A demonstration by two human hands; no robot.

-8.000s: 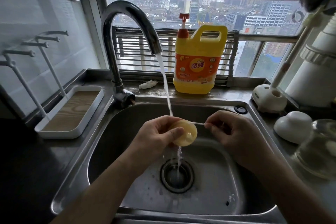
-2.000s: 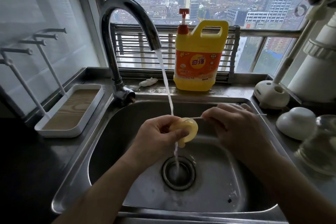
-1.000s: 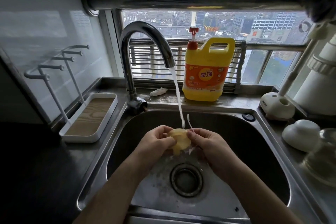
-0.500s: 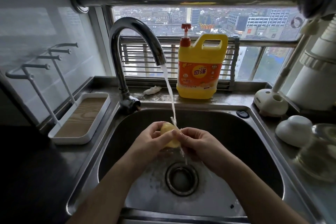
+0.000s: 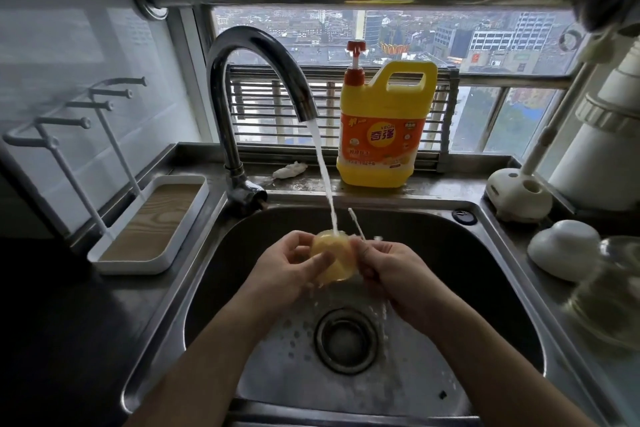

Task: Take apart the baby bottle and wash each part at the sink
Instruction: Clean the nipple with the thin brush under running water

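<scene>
A yellowish translucent bottle nipple (image 5: 335, 258) sits under the running water from the faucet (image 5: 256, 55), above the steel sink (image 5: 221, 253). My left hand (image 5: 289, 265) grips the nipple from the left, thumb across its front. My right hand (image 5: 389, 265) touches its right side and pinches a thin white brush (image 5: 356, 222) whose tip sticks up past my fingers. Water splashes off the nipple toward the drain (image 5: 346, 340).
A yellow dish soap jug (image 5: 382, 128) stands on the ledge behind the sink. A white drying rack with pegs and a tray (image 5: 152, 222) is at the left. A white cap (image 5: 562, 250), a glass bottle body (image 5: 609, 291) and a white brush stand (image 5: 517, 196) lie at the right.
Earlier my right hand held the thin brush out to the right, poking it into the nipple. Both hands have come together on the nipple under the stream, brush tip pointing up.
</scene>
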